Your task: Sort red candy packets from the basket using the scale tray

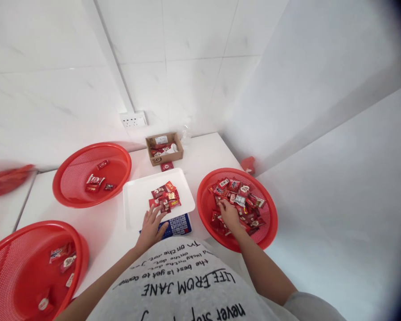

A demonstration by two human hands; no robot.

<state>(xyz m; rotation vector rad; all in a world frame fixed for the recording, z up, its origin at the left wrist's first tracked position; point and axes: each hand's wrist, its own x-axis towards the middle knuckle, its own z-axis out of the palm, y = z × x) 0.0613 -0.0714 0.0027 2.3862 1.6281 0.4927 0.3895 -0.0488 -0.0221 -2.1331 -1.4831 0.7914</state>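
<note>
A white tray (137, 200) sits on a weighing scale whose blue keypad (177, 225) shows below it. Several small red snack packets (163, 194) lie in a loose pile on the tray. At the tray's front edge, my left hand (153, 225) is open with its fingers spread, fingertips near the pile's lower side. My right hand (230, 215) reaches into the right red plastic basket (270, 214), its fingers bent together among the heaped red packets (249, 209). What those fingertips grip, if anything, is hidden.
Two more red baskets, one at the back left (62, 183) and one at the front left (82, 254), hold a few packets each. Behind the tray stand a small cardboard box (169, 157) with packets and a single red packet (166, 166). Walls border the table.
</note>
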